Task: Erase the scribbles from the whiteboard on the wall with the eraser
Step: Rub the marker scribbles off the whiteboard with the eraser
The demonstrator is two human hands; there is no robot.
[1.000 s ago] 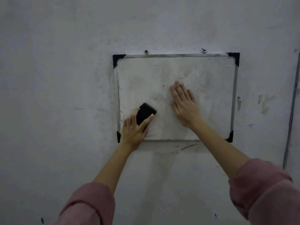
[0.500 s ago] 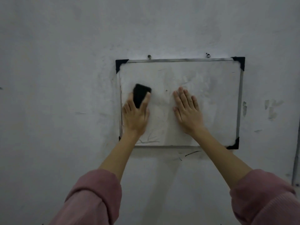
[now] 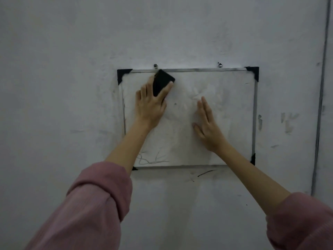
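I see my left hand gripping the black eraser between thumb and fingers, pressed to the whiteboard just under its top rail, in the board's upper left, a little above the frame's centre. My right hand lies open and flat on the middle of the board, fingers together and pointing up, holding nothing. Grey scribbles remain in the board's lower left corner, just right of my left forearm, which crosses over the bottom-left corner of the frame. The rest of the surface looks smeared and faint. Two screws sit on the wall above the top rail. Dark marks streak the wall right below the board. A thin pipe or cable runs down the right edge of the frame. Pink sleeves fill both lower corners.
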